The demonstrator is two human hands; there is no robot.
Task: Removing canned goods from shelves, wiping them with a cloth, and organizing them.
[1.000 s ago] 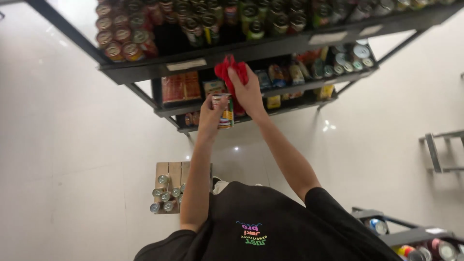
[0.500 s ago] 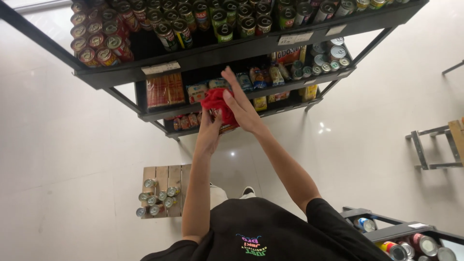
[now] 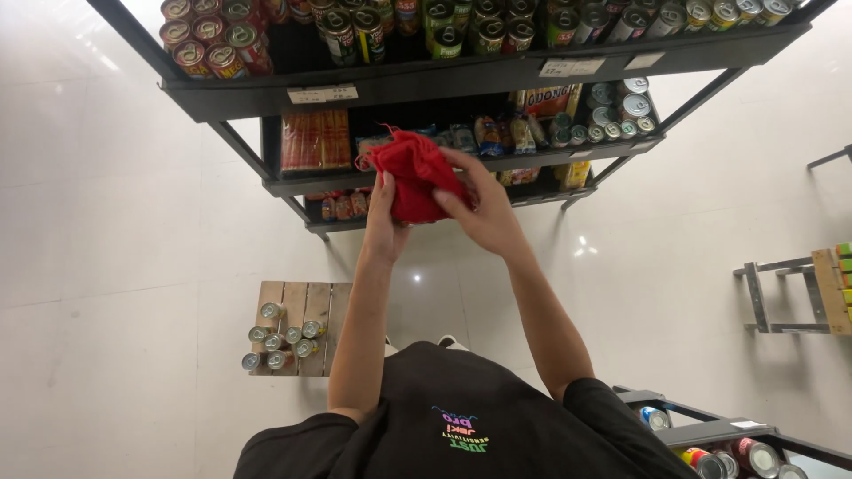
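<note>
In front of the dark metal shelving (image 3: 444,84), at chest height: red cloth (image 3: 410,177) bunched between both hands. Left hand (image 3: 383,226) closed on the cloth's lower left side, fingers curled under it, seemingly to support the wad from below. Right hand (image 3: 484,208) clamped over the right side, thumb and fingers pressed into the fabric, apparently to keep the bundle gathered; a loose thread or drawstring protrudes at the upper left. Whether anything sits wrapped inside the cloth: cannot tell. Behind the cloth, middle shelf stocked with flat red packets (image 3: 315,140) and small bags; top shelf lined with cans (image 3: 213,40) on their sides, lids outward. On the pale tiled floor, left of the arms, a low wooden pallet (image 3: 306,306) carrying upright silver-topped tins (image 3: 280,341), grouped at one edge. Lower right, a second rack (image 3: 710,435) with more cans.
</note>
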